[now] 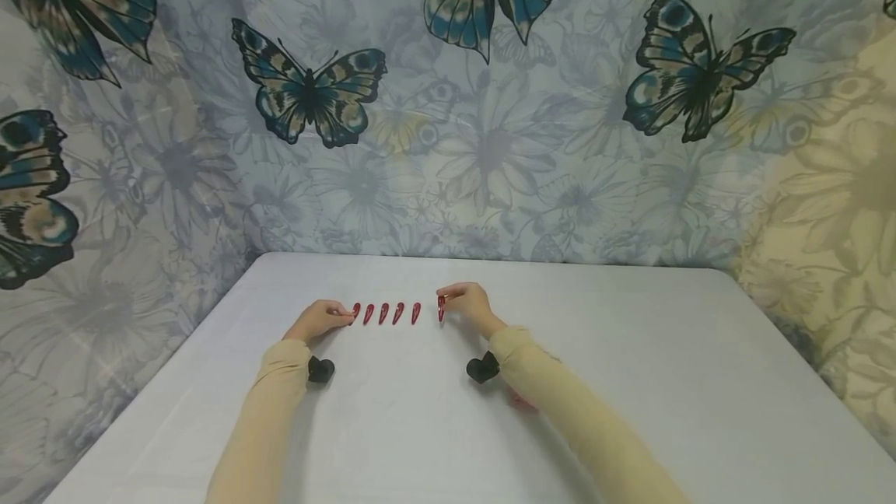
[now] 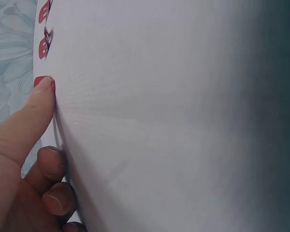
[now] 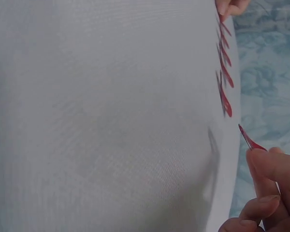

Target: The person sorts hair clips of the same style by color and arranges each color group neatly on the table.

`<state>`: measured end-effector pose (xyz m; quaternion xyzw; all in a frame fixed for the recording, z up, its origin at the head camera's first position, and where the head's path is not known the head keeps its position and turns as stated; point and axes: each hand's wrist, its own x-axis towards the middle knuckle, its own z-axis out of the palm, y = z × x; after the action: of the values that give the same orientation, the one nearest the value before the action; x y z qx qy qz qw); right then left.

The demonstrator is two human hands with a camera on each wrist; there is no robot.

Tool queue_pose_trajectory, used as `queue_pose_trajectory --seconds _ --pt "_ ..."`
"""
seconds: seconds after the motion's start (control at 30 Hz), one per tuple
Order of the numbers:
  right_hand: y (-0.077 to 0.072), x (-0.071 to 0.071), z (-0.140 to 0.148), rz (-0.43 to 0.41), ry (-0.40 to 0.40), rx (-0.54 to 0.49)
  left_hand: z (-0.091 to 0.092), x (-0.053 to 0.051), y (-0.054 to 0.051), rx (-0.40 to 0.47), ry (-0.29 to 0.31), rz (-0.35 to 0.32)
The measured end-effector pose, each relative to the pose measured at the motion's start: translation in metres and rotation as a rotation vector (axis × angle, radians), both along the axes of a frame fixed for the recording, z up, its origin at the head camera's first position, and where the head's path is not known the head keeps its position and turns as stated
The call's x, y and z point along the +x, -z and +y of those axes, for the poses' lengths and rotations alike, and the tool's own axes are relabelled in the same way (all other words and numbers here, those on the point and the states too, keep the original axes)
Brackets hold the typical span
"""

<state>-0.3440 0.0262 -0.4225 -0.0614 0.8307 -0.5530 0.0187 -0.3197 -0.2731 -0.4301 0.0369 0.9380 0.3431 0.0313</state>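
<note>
Several red snap hair clips (image 1: 383, 313) lie side by side in a row on the white table. My left hand (image 1: 318, 320) is at the row's left end, its fingertips on the leftmost hair clip (image 2: 38, 83). In the left wrist view a fingertip covers part of that clip, and the other fingers are curled below. Right of the row, my right hand (image 1: 470, 306) pinches another red hair clip (image 3: 250, 140) between thumb and finger. That clip is raised off the table, pointed end away from the fingers, with its shadow on the surface.
Under the right forearm a red thing (image 1: 521, 401) is mostly hidden; its kind is unclear. Black heart-shaped pieces (image 1: 321, 369) sit at both wrists. Behind the white table (image 1: 630, 348) hangs a butterfly-patterned cloth (image 1: 490, 154).
</note>
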Motion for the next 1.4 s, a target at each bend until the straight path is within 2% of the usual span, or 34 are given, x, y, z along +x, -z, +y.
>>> queue_pose_trajectory --seconds 0.3,0.47,0.63,0.93,1.23,1.3,1.4 --pt "0.004 0.001 -0.004 0.031 -0.013 0.07 0.001 0.002 -0.001 -0.007 -0.001 0.008" --pt "0.006 -0.002 -0.003 0.077 -0.022 0.118 0.002 0.004 -0.003 -0.009 -0.011 0.002" --pt "0.007 -0.003 -0.002 0.118 -0.022 0.162 0.004 0.002 -0.004 -0.006 0.007 0.006" --pt "0.009 -0.006 -0.009 0.115 -0.062 0.29 -0.002 0.0 0.0 -0.017 0.018 0.006" --pt "0.013 -0.007 -0.017 0.154 -0.065 0.317 -0.002 0.002 0.0 -0.012 0.006 -0.004" --pt "0.013 -0.008 -0.018 0.15 -0.06 0.32 -0.002 0.002 0.0 -0.013 0.011 0.003" --pt "0.013 -0.012 -0.018 0.101 -0.059 0.311 -0.002 0.0 0.001 -0.01 0.012 0.007"
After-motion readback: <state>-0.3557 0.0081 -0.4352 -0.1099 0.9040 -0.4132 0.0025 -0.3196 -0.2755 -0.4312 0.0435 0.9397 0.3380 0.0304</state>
